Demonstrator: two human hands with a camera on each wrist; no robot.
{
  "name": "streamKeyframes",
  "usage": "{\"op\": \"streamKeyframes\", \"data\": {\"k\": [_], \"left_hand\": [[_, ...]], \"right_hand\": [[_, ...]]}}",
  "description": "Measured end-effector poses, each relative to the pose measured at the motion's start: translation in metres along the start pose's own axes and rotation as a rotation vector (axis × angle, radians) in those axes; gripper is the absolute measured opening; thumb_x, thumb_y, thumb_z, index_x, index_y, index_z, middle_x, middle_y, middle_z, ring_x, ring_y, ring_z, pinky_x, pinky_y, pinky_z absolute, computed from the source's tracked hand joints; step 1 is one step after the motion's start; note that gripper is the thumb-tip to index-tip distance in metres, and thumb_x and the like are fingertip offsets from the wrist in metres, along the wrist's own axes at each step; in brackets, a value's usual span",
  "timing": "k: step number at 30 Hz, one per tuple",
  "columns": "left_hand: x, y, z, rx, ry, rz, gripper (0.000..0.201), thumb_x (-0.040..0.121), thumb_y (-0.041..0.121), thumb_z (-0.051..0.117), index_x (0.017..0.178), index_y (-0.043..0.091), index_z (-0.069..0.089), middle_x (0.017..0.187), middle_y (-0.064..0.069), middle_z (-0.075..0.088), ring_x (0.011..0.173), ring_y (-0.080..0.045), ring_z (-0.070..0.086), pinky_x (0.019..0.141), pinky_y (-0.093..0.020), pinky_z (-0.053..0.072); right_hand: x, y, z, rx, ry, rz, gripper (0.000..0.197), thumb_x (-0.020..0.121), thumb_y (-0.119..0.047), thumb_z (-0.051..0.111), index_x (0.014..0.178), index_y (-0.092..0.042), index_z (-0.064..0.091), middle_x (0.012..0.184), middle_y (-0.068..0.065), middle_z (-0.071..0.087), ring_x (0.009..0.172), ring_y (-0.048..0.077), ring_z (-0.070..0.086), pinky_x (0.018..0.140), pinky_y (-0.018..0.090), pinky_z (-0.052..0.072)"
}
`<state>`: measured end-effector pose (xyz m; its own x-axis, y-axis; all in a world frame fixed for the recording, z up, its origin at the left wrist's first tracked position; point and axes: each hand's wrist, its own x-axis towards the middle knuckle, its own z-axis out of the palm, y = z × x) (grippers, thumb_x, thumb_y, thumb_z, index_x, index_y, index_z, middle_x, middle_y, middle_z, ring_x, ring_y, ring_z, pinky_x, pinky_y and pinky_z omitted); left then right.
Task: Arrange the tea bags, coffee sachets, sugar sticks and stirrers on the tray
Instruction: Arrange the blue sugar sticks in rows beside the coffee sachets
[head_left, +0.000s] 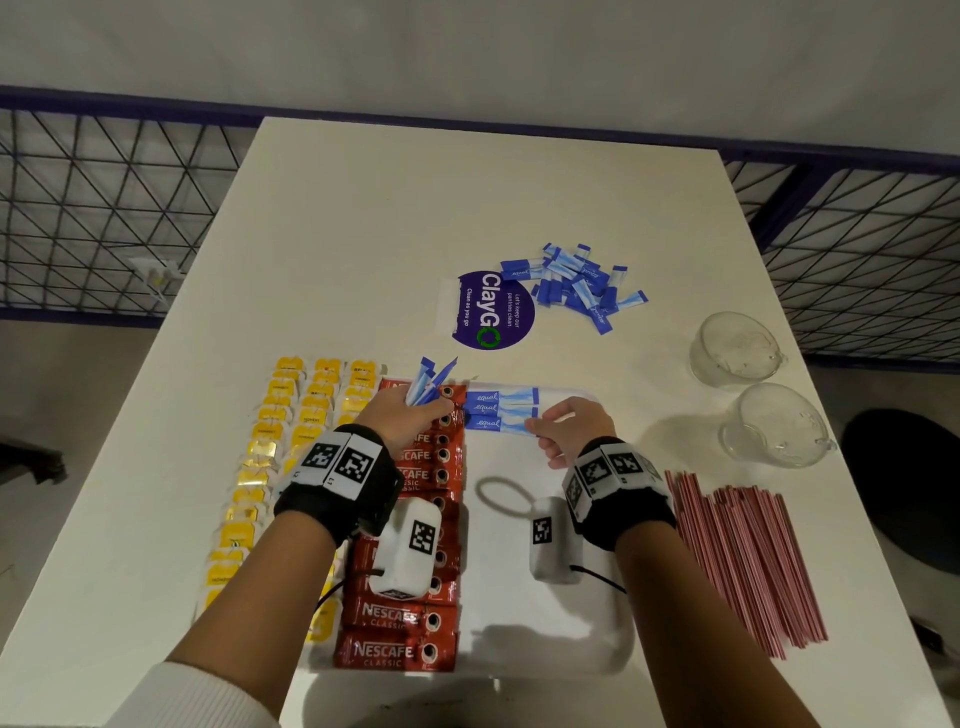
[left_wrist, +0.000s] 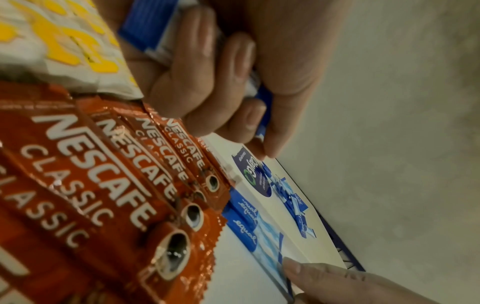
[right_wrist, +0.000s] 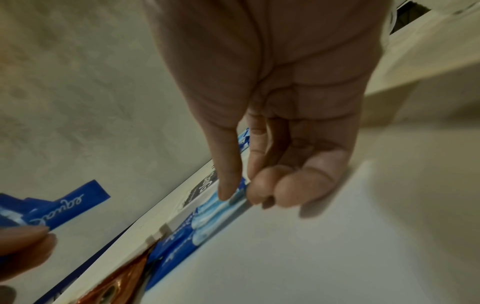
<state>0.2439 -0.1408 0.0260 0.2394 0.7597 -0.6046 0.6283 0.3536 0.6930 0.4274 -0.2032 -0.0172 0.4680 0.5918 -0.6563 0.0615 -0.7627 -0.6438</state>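
Note:
On the white tray (head_left: 519, 623), yellow tea bags (head_left: 280, 431) lie in columns at the left, beside a column of red coffee sachets (head_left: 415, 618). Three blue sugar sticks (head_left: 498, 410) lie side by side at the tray's far end. My right hand (head_left: 537, 426) pinches the right end of the nearest stick (right_wrist: 207, 205) between thumb and fingers. Over the sachets, my left hand (head_left: 415, 410) grips a bundle of sugar sticks (left_wrist: 145, 26), their ends fanning out above the fist. Red stirrers (head_left: 748, 561) lie on the table right of the tray.
A loose pile of sugar sticks (head_left: 576, 283) lies further back, next to a round purple sticker (head_left: 493, 309). Two glass cups (head_left: 735, 348) (head_left: 776, 423) stand at the right edge. Wire mesh fencing (head_left: 104, 208) flanks the table on both sides.

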Motion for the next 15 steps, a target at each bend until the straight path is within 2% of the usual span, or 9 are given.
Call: {"op": "streamKeyframes", "data": {"k": [3,5,8,10,13,15], "left_hand": [[0.000,0.002,0.003,0.078,0.014,0.063,0.019,0.090,0.027,0.058,0.076,0.015,0.051,0.064,-0.001,0.045,0.055,-0.013,0.039,0.050,-0.021,0.028],[0.002,0.008,0.006,0.196,0.012,0.105,0.013,0.090,0.026,0.057,0.092,0.013,0.057,0.078,-0.002,0.052,0.071,-0.017,0.047,0.053,-0.018,0.029],[0.007,0.020,0.012,0.391,-0.014,0.118,0.024,0.092,0.028,0.053,0.106,0.010,0.058,0.096,-0.011,0.056,0.083,-0.021,0.047,0.054,-0.019,0.031],[0.012,0.024,0.016,0.464,-0.035,0.102,0.022,0.092,0.029,0.053,0.100,0.009,0.057,0.097,-0.014,0.056,0.083,-0.022,0.047,0.058,-0.026,0.033],[0.018,0.024,0.021,0.561,-0.045,0.077,0.024,0.092,0.027,0.051,0.075,0.012,0.047,0.089,-0.011,0.050,0.080,-0.023,0.046,0.053,-0.025,0.031],[0.019,0.023,0.023,0.619,-0.040,0.092,0.023,0.093,0.026,0.049,0.076,0.011,0.044,0.086,-0.010,0.049,0.079,-0.023,0.045,0.054,-0.027,0.030]], "right_hand": [[0.005,0.001,0.001,-0.060,0.027,-0.030,0.025,0.081,-0.026,0.070,0.078,-0.016,0.047,0.061,0.003,0.055,0.051,0.016,0.049,0.073,0.035,0.053],[0.007,0.000,0.002,-0.098,0.043,-0.053,0.022,0.082,-0.031,0.067,0.079,-0.018,0.049,0.062,0.002,0.056,0.051,0.016,0.050,0.077,0.036,0.054],[0.010,-0.003,0.004,-0.158,0.056,-0.085,0.024,0.081,-0.035,0.066,0.071,-0.021,0.049,0.070,0.003,0.058,0.062,0.019,0.054,0.082,0.037,0.054],[0.013,-0.005,0.005,-0.214,0.057,-0.087,0.027,0.081,-0.038,0.066,0.068,-0.023,0.047,0.080,0.004,0.060,0.075,0.022,0.055,0.088,0.039,0.052],[0.015,-0.008,0.006,-0.292,0.056,-0.081,0.031,0.081,-0.043,0.065,0.068,-0.023,0.044,0.084,0.005,0.062,0.085,0.024,0.060,0.089,0.041,0.051],[0.015,-0.011,0.006,-0.326,0.056,-0.084,0.033,0.081,-0.043,0.064,0.068,-0.022,0.042,0.085,0.005,0.063,0.091,0.026,0.062,0.089,0.040,0.051]]}}
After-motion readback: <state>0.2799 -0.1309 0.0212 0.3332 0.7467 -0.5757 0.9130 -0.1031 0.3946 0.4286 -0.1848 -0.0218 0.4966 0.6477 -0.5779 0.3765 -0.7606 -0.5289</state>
